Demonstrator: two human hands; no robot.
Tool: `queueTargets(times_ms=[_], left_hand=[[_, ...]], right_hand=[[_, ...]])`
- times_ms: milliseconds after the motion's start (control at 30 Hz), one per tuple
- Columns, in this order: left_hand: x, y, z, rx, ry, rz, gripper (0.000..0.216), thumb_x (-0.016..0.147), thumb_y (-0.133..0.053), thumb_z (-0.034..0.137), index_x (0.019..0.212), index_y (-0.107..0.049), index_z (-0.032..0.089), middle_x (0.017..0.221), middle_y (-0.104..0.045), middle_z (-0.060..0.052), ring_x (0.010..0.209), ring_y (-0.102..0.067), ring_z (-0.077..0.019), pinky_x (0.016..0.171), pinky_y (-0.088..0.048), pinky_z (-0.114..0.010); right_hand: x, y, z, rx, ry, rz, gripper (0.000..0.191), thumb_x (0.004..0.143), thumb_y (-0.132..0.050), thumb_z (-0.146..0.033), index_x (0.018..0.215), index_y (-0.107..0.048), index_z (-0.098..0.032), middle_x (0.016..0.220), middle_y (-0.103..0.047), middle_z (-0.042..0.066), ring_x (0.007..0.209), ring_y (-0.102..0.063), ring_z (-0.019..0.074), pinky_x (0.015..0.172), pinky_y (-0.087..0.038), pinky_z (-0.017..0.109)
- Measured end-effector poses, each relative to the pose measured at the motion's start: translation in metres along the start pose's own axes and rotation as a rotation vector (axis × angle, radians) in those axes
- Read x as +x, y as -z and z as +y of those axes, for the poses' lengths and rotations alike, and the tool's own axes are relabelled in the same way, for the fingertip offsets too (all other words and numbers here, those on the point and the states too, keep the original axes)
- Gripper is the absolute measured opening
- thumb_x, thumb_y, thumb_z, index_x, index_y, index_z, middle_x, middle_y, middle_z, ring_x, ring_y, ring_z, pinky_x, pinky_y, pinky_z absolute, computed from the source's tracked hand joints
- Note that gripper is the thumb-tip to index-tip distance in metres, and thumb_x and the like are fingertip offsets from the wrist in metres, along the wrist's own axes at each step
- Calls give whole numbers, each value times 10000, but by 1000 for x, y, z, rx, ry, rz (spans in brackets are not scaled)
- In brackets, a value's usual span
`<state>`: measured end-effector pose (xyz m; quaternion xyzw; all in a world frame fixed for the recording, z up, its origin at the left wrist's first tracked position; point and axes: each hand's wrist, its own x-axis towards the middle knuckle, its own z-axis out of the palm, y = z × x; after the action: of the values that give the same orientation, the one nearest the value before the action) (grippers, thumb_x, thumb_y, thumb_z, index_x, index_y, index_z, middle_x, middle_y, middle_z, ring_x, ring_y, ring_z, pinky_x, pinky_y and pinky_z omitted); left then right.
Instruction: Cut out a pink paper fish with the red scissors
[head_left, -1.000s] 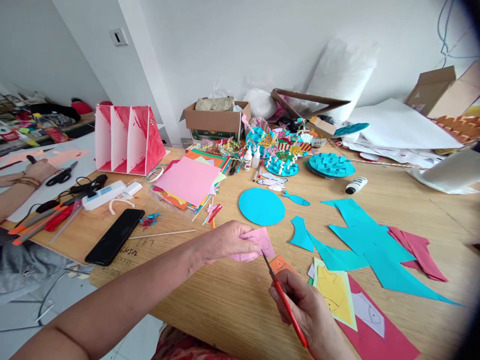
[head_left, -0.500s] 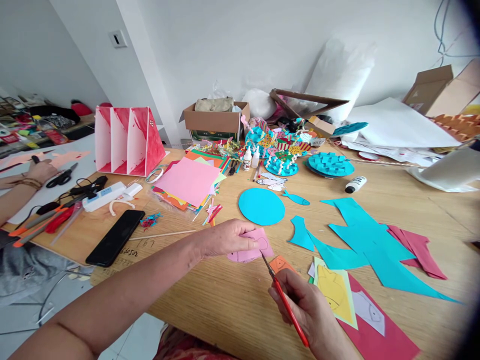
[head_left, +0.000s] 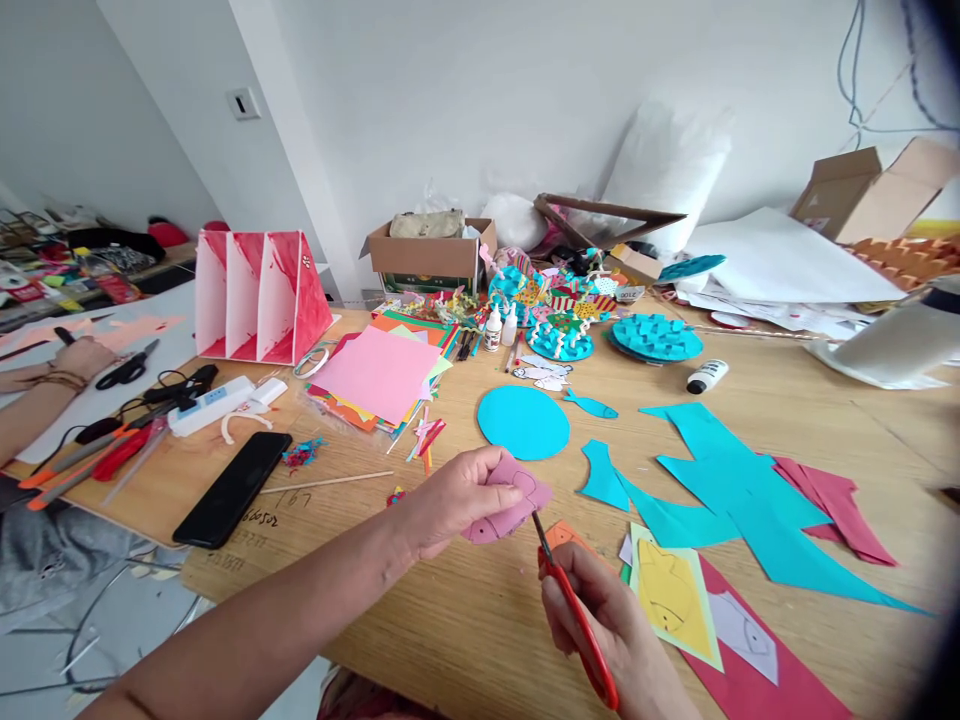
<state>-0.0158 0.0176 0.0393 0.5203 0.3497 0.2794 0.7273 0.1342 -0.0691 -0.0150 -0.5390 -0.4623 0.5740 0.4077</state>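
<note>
My left hand pinches a small pink paper piece with a drawn outline, holding it just above the wooden table. My right hand grips red-handled scissors, whose blade tips touch the lower right edge of the pink paper. Beside my right hand lie a small orange paper, a yellow sheet with a fish drawing and a red sheet carrying a grey fish cutout.
Turquoise paper scraps and a turquoise disc lie ahead. A coloured paper stack, black phone, wooden stick, glue bottles and a cardboard box stand around. Another person's hand rests at far left near black scissors.
My left hand has lifted and turned the pink paper, curling it. The scissors moved up to its edge. The view has shifted slightly.
</note>
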Motion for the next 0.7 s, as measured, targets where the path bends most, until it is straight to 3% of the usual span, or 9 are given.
queueTargets(times_ms=[267,400,700], left_hand=[[-1,-17,-12,-151,-48,149,150,699,-610,240,738,-507,139,605,-497,44,541,-411,-64,540,-312,-189],[-1,-21,-13,-182,-31,196,167,658,-641,237,735,-533,136,685,-546,15,617,-461,-88,612,-342,-214],[-1,-24,-24,-283,-36,192,196,667,-647,278,765,-538,149,686,-556,7,607,-469,-98,601,-340,-222]], right_hand=[[0,-7,3,74,37,69,434,721,-514,-618,609,-410,-212,448,-392,-74,386,-346,78,391,-295,197],[0,-7,3,103,46,74,416,735,-524,-593,614,-407,-213,445,-394,-75,392,-349,79,395,-304,201],[-2,-9,5,197,43,53,373,752,-547,-544,649,-423,-208,474,-393,-76,397,-361,79,395,-313,197]])
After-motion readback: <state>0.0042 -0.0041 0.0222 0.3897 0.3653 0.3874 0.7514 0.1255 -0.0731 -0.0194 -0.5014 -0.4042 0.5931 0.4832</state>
